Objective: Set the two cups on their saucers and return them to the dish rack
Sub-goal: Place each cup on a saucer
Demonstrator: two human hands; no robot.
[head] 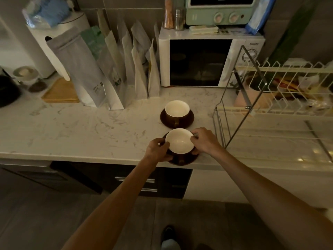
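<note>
Two brown cups with white insides sit on dark brown saucers on the marble counter. The far cup (177,110) stands on its saucer (189,120) in front of the microwave, untouched. The near cup (179,140) sits on the near saucer (185,160), which overhangs the counter's front edge a little. My left hand (158,150) grips the near cup and saucer from the left. My right hand (203,141) grips them from the right, fingers on the cup's rim. The dish rack (270,112) stands to the right.
A white microwave (201,62) with a small green oven on top stands behind the cups. Several upright paper bags (111,74) line the back left. A wooden board (59,91) lies at the left. The rack's upper wire shelf holds a pink pot and other items.
</note>
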